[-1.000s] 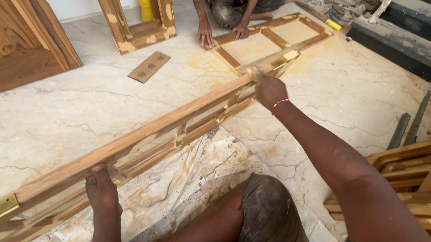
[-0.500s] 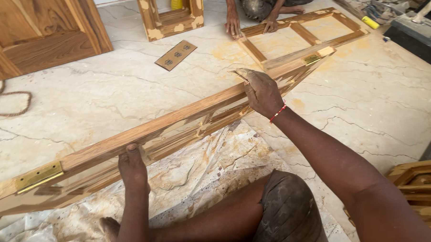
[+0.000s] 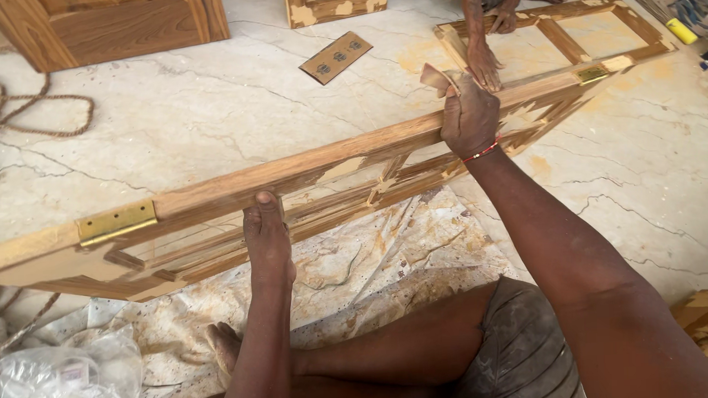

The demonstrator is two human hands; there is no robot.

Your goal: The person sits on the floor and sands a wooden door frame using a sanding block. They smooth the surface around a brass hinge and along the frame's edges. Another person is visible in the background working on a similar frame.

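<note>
Your right hand (image 3: pixel 469 112) presses a scrap of sandpaper (image 3: pixel 438 78) onto the top edge of the frame (image 3: pixel 306 173), fingers curled over the far side of the rail, so you cannot see their tips or how much of the paper lies under the palm. The frame stands on its long edge on the floor (image 3: pixel 171 142), slanting from lower left to upper right across your view; its left end runs out of the picture. Your left hand (image 3: pixel 268 241) grips the rail from the near side, thumb up on the top edge, the other fingers closed on the face below and partly hidden in the frame's shadow. A brass hinge (image 3: pixel 115 222) sits on the rail left of that hand, and a second hinge (image 3: pixel 591 74) shows near the far end.

Your legs and one foot (image 3: pixel 222 345) lie under the arms on a stained sheet (image 3: pixel 387 245). Beyond the frame another person's hand (image 3: pixel 484 65) rests on a second frame (image 3: pixel 568 34) lying flat; the rest of that person is cut off by the top edge. A small wooden plate (image 3: pixel 336 57) lies on the floor, a rope (image 3: pixel 22 116) coils at left, and a crumpled plastic bag (image 3: pixel 54 382) sits in the lower left corner.
</note>
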